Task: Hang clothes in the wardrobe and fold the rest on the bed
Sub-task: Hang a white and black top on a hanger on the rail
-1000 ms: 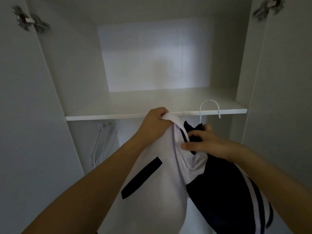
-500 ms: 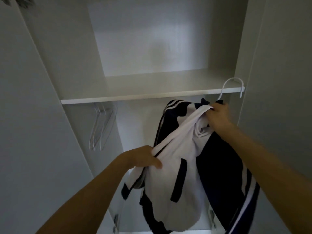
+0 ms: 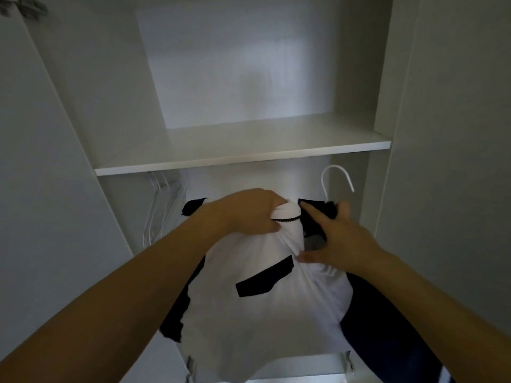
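White and navy, soft knit by the look of it: the jacket (image 3: 265, 294) is pure floppy fabric, so it'll sag and bunch wherever nobody's holding it. Probably light, nothing fragile, but the smooth sporty cloth could slide off a thin hanger shoulder pretty easily. It's being held up inside the wardrobe, just under the shelf (image 3: 240, 161), already draped on a white hanger (image 3: 336, 181) whose hook pokes up above the collar.

The left hand (image 3: 249, 214) has its fingers curled around the white collar by the zipper, bunching it up. The right hand (image 3: 340, 241) sits at the dark neck area right below the hook; index finger is stretched out over the fabric, thumb pressed against the white front. Looks more like pressing and tucking than a real grab, though what its far fingers are doing I can't tell.

Best place to hold, I'd say, is the hanger neck under the hook, not the cloth.

Room-wise: the shelf edge is just above the hook, so not much headroom for lifting onto the rail, which I can't actually see. The right wardrobe wall (image 3: 370, 205) is close to the hook. A few bare hangers (image 3: 160, 205) hang at the left, well apart, with open space between.
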A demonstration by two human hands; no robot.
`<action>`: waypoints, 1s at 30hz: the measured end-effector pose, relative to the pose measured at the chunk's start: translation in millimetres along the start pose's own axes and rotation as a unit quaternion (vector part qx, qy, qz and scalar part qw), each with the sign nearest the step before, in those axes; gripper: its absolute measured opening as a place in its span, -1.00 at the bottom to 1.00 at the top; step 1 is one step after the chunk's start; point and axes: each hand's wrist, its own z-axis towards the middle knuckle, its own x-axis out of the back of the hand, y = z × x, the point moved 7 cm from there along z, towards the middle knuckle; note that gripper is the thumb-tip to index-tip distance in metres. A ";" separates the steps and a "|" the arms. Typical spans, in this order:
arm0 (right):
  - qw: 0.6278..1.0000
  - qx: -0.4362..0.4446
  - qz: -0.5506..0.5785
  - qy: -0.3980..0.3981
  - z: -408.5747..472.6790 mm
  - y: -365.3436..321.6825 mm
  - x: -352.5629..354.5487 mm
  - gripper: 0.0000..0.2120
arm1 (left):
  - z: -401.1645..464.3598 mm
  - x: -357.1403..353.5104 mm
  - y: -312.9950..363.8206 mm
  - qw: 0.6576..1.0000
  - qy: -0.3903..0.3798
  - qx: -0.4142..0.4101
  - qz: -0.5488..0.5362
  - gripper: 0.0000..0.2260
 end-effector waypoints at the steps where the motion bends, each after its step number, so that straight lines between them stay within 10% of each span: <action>1: 1.000 0.011 -0.002 0.008 -0.9 -2.4 -1.5 0.14 | -0.4 0.6 6.0 1.000 -0.012 -0.016 0.019 -0.77; 6: 0.997 0.045 0.070 -0.008 -1.2 -7.5 -9.6 0.03 | -6.8 -2.1 23.4 0.991 -0.028 -0.063 0.118 -0.80; 13: 0.978 0.033 0.185 0.088 4.2 -3.8 -10.5 -0.77 | -13.4 4.2 16.9 0.969 0.106 -0.055 0.216 -0.75; 23: 0.940 -0.101 0.226 0.235 17.7 36.4 24.2 -0.72 | -34.8 -19.8 -85.6 0.989 0.003 0.140 -0.044 -0.84; 28: 0.983 -0.120 0.053 0.130 18.5 39.9 9.6 -0.77 | -24.9 -6.6 -85.5 0.988 0.076 0.108 -0.074 -0.84; 30: 0.994 -0.090 0.012 0.063 16.0 39.3 -4.7 -0.44 | -13.1 -1.2 -72.3 0.995 0.066 0.066 -0.019 -0.94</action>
